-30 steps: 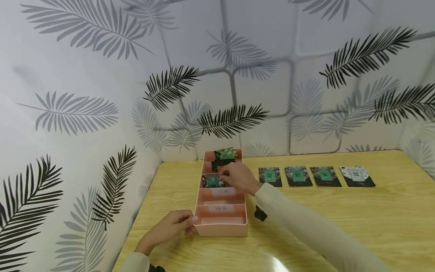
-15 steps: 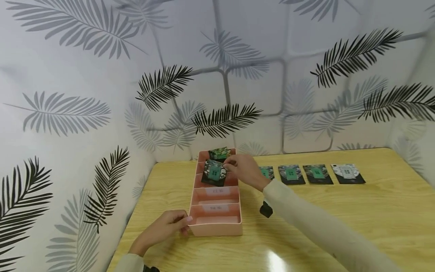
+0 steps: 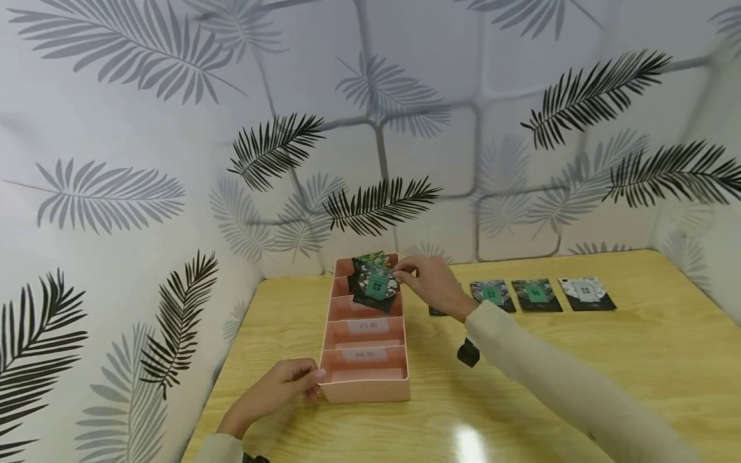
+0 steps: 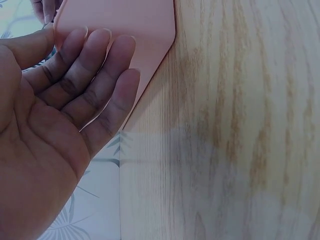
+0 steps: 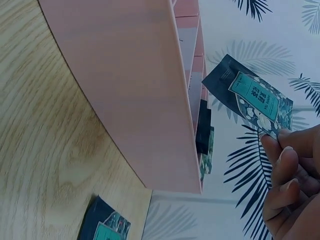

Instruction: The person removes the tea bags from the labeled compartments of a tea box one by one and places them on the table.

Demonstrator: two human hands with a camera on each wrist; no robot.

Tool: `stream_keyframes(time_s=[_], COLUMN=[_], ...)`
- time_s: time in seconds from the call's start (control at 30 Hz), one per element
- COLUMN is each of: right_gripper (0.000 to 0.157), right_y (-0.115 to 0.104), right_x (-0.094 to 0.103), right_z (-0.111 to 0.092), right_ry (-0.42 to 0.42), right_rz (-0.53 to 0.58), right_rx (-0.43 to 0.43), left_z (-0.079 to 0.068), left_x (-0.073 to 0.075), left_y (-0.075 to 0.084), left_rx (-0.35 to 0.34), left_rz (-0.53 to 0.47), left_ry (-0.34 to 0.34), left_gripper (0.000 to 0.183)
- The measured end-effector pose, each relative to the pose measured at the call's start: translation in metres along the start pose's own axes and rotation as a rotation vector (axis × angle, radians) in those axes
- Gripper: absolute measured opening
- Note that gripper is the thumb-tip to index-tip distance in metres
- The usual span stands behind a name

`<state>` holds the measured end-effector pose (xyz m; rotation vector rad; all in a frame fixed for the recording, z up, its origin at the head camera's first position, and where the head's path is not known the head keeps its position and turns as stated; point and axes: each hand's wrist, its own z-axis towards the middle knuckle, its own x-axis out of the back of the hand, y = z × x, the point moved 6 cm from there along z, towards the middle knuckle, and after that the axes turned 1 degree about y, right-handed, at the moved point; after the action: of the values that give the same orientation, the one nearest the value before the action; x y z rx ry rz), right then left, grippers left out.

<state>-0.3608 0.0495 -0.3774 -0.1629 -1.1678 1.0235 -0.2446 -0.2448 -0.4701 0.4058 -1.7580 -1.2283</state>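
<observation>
My right hand pinches the edge of a tea sachet, black with a flowered print and a green label. The sachet hangs tilted above the far compartments of a long pink divided box. In the right wrist view the sachet is up beyond the box's rim, held between thumb and fingertips. My left hand is at the box's near left corner, thumb on the rim and fingers against the outer wall. Green-patterned sachets fill the farthest compartment, and a black one stands in front of them.
A row of several sachets lies right of the box: a green-labelled one, another, and a white-and-black one at the end. White labels mark the dividers. A leaf-patterned wall rises behind the wooden table.
My right hand lifts the green-labelled sachet up out of the box's middle compartment and then shifts it slightly right. The left hand stays at the box corner. The head view has shifted a little.
</observation>
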Motion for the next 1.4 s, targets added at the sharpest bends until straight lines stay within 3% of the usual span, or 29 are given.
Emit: stream_keyframes(time_s=[0.4, 0.8, 1.4], right_gripper=[0.016, 0.015, 0.016], right_y=[0.017, 0.033, 0.064], right_x=[0.02, 0.038, 0.051], right_z=[-0.015, -0.029, -0.057], right_ry=[0.018, 0.063, 0.011], right_rz=[0.034, -0.022, -0.047], right_rx=[-0.054, -0.045, -0.099], left_z=[-0.005, -0.004, 0.001], left_x=[0.0, -0.001, -0.002], left_y=[-0.001, 0.0, 0.001], left_rx=[0.007, -0.004, -0.003], left_rz=[-0.004, -0.032, -0.041], left_ry=[0.003, -0.001, -0.008], left_gripper=[0.033, 0.031, 0.032])
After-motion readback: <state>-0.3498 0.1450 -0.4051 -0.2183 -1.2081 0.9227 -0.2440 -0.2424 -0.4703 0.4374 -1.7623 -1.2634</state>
